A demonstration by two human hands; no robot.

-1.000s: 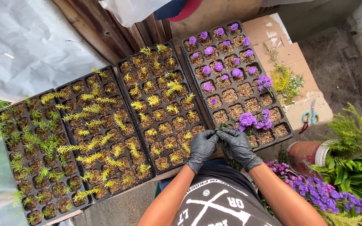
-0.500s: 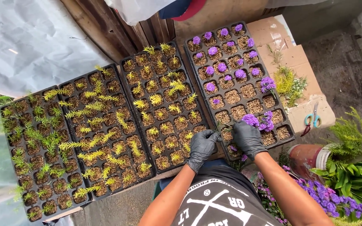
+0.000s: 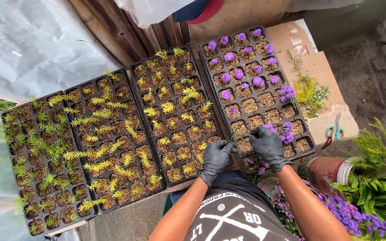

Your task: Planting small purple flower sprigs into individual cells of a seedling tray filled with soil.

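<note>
Purple cutting [image 3: 284,132] pinched in right hand [image 3: 268,146], now over the near cells of the black tray [image 3: 246,107]; a second ago held further right and higher. Left hand [image 3: 216,157] closed on a thin stem at the tray's near-left edge, shifted little. Insertion judged under way. Three more trays [image 3: 112,143] alongside on the bench [image 3: 228,27]; scissors [image 3: 334,131] on cardboard, potted plants [image 3: 380,192] to the right.

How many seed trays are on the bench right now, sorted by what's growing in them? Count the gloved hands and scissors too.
Trays with green or yellow-green cuttings: 3
Tray with purple flowers: 1
Gloved hands, left hand and right hand: 2
Scissors: 1
Total: 7
</note>
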